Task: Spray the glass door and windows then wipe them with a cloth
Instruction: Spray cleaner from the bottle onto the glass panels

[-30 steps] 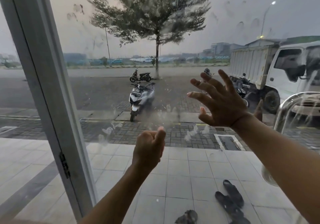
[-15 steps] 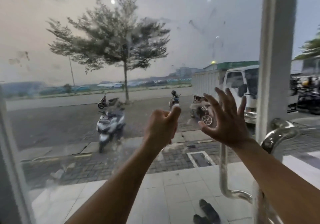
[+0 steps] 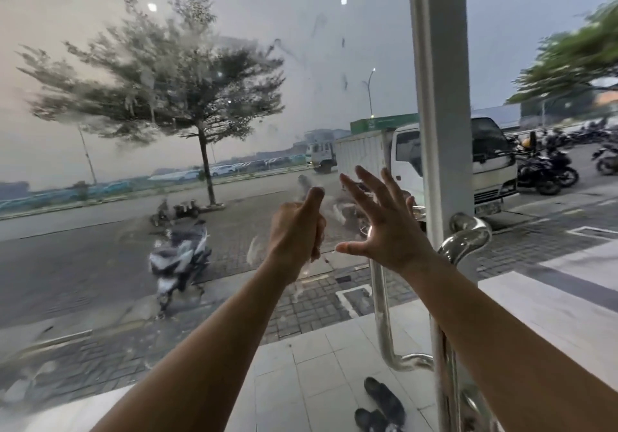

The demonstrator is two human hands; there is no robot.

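Left hand (image 3: 297,227) fisted, nothing visible in it; right hand (image 3: 384,227) splayed, empty. Work smeared clear glass door pane (image 3: 317,47) top-down, overlapping passes.

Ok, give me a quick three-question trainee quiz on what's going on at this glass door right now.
1. True or false: the right hand holds a cloth.
2. Which hand has its fingers curled? A) left hand B) right hand C) both
3. Fill in: the chrome handle is to the ___ of both hands.

Key: 1 false, its fingers are spread and hold nothing; 2 A; 3 right.
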